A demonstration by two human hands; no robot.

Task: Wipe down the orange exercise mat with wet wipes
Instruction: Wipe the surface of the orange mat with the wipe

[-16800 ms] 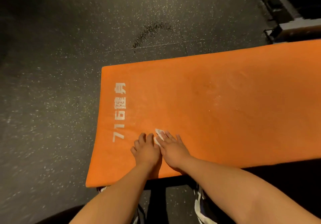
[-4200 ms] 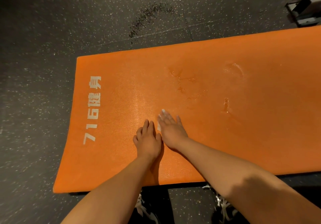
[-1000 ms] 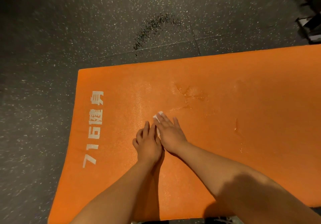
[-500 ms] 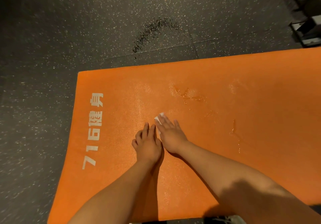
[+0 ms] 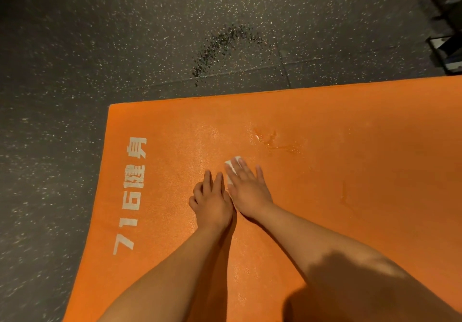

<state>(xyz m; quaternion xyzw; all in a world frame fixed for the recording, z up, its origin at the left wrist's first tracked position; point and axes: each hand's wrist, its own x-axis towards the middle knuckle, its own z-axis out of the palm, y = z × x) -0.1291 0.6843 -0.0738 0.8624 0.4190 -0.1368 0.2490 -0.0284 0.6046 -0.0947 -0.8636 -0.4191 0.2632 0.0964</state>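
Right now the straight, flat fingers (image 5: 243,170) of the right hand (image 5: 247,193) press a white wet wipe (image 5: 231,169) onto the orange mat (image 5: 362,184). The left hand (image 5: 212,200) rests open beside it, touching. Wet streaks (image 5: 275,144) glisten at one o'clock, white lettering (image 5: 133,191) at nine. Only pinned, the wipe could bunch or slip free, I reckon, merely smearing that liquid.
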